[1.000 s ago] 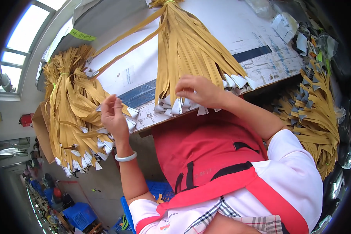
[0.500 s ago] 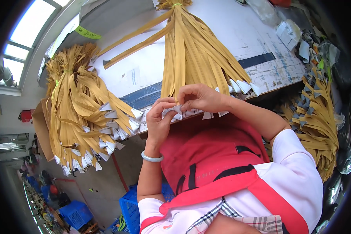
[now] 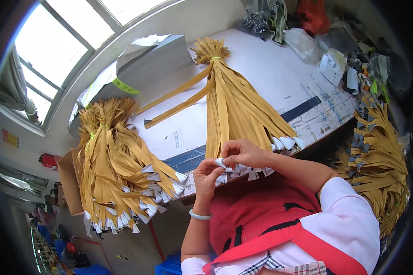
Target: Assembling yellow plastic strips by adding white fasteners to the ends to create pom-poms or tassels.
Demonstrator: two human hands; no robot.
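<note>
Reference: fanned bundle of tan strips, lying on the desk, drawn together by a yellow-green tie at its far end. From where I stand, the white tip in hand is at the bundle's near end, toward its left side. Left hand: grip closed, thumb and finger pinching the tip. Right hand: grip also closed on it, from the other side; exact contact hidden by the fingers. Other white ends line the bundle's near end. Left of the bundle, a large heap of similar strips; two loose strips stretch between. Right of it, a dark-tipped pile. Risks, my judgement: the tip is small, so uneven pressure from the two pinches could crease it or let it slip. Crowded neighbours might get caught along with it. A hard pull toward the body could drag strips out of the tie, and a low right forearm might sweep the ends beneath it out of order.
</note>
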